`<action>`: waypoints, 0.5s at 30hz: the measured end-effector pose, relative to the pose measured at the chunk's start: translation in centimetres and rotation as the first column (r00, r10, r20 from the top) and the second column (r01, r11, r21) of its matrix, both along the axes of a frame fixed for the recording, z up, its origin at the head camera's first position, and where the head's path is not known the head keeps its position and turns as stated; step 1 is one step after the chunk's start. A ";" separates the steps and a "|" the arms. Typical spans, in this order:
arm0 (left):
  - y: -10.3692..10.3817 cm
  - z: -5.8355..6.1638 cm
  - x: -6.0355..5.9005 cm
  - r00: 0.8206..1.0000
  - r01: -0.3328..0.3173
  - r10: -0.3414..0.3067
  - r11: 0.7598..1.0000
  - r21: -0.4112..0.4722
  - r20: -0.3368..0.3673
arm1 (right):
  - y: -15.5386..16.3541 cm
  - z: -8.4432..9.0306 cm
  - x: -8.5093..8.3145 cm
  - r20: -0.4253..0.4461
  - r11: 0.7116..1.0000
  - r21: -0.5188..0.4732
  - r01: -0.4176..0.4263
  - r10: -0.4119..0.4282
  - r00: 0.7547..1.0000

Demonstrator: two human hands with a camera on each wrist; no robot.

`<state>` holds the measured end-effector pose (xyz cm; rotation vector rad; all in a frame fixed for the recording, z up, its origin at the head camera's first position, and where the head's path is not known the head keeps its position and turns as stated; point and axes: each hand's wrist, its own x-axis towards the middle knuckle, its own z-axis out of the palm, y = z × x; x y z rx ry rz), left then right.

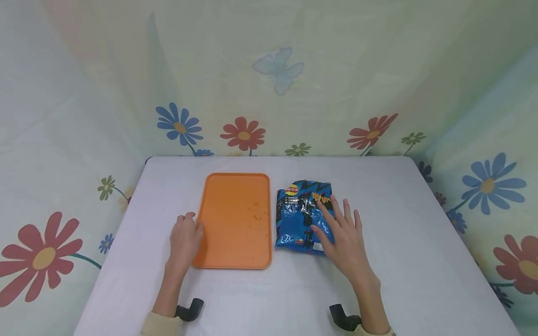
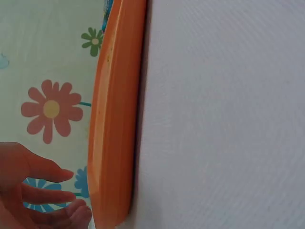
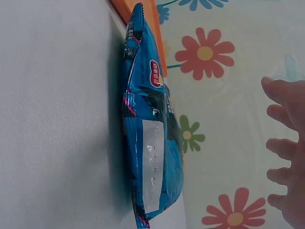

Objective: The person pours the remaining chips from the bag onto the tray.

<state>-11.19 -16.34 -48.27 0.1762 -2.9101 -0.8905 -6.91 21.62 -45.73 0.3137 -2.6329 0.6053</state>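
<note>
The right hand [image 1: 342, 235] hovers with fingers spread and straight over the bag [image 1: 303, 215]; in the wrist view it is not touching. The bag lies flat on the tabletop [image 1: 420, 242], just right of the tray [image 1: 235, 221]. The left hand [image 1: 185, 238], fingers relaxed, rests at the tray's left edge.

White table [image 1: 399, 261], rounded far corners, floral cloth around it. On it side by side: orange tray [image 1: 235, 186] left of centre, a few crumbs inside; blue chip bag [image 1: 294, 219] lying flat just right of tray.
</note>
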 end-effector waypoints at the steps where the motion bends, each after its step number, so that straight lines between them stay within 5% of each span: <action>1: 0.0 -0.2 0.0 1.000 -0.006 0.005 1.000 0.008 0.015 | 0.0 0.0 0.0 -0.001 1.000 -0.001 0.000 0.000 1.000; 15: -0.4 -1.6 -0.5 1.000 -0.019 0.019 1.000 0.023 0.012 | -0.5 0.3 0.2 -0.033 1.000 -0.031 0.007 -0.008 0.999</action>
